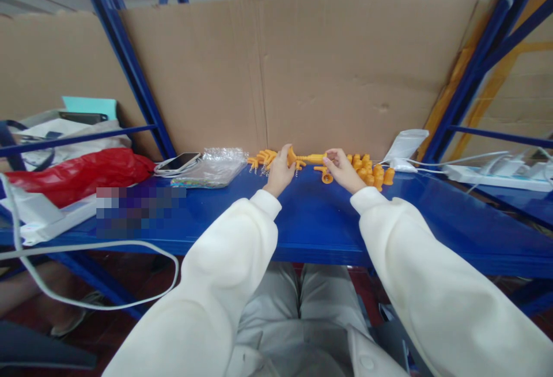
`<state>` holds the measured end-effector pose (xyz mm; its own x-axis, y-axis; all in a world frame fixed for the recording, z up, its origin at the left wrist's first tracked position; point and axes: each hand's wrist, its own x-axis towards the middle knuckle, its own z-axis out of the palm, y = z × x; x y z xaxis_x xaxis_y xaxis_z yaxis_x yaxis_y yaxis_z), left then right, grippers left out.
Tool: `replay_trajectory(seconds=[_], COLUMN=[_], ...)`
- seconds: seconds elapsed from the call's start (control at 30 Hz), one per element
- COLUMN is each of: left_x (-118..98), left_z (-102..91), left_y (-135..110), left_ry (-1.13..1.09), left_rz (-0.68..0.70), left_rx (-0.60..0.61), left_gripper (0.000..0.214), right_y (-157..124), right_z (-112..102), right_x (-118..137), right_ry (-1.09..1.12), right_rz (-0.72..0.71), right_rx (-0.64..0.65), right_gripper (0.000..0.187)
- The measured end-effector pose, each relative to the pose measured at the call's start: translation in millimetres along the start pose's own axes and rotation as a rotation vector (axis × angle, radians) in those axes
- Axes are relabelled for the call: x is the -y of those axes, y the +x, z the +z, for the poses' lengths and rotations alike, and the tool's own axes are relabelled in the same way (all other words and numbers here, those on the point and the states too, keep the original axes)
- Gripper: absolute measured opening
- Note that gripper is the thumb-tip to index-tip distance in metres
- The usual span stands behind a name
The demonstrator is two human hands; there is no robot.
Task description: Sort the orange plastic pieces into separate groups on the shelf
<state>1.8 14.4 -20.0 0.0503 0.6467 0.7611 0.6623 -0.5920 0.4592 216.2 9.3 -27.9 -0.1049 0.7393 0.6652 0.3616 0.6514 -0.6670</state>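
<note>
My left hand (pixel 280 172) is closed around an orange plastic corkscrew part (pixel 291 155), its flared end rising above the fingers. To the right, my right hand (pixel 342 170) has its fingers pinched at the end of a long orange plastic piece (pixel 313 158). Just below that lies an orange part with a round open end (pixel 326 177). Orange handles with metal spirals (pixel 261 161) are heaped left of my left hand, partly hidden by it. Several short orange caps (pixel 372 173) stand grouped beside my right hand.
Clear plastic bags (pixel 216 168) and a phone (pixel 181 162) lie left on the blue shelf (pixel 319 227). A red bag (pixel 86 172) and white power strip (pixel 60 218) are farther left. Cardboard (pixel 324 71) stands behind; another power strip (pixel 496 175) is at right.
</note>
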Motion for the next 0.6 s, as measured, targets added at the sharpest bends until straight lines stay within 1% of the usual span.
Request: replay_trajectory(seconds=[0.17,0.3,0.4,0.5,0.6], left_x=[-1.8,-0.7,2.0,4.3,4.9], left_z=[-1.3,-0.7,0.8,2.0,2.6], left_y=[-0.1,0.1,0.5,1.0,1.1], left_ry=[0.017,0.019,0.005,-0.001,-0.008], left_rz=[-0.032,-0.046,-0.043,-0.032,-0.014], left_rx=[0.000,0.001,-0.007,-0.006,0.003], left_gripper=[0.056,0.055,0.056,0.057,0.057], right_y=[1.4,3.4,3.4,1.0,-1.3], right_z=[-1.5,-4.7,-6.1,-5.6,-4.1], right_x=[-1.8,-1.3,1.1,3.2,3.0], right_ry=[-0.006,-0.034,-0.047,-0.059,-0.063], right_rz=[-0.051,-0.103,-0.120,-0.085,0.011], right_rx=[0.031,0.063,0.058,0.036,0.078], right_gripper=[0.040,0.041,0.044,0.048,0.049])
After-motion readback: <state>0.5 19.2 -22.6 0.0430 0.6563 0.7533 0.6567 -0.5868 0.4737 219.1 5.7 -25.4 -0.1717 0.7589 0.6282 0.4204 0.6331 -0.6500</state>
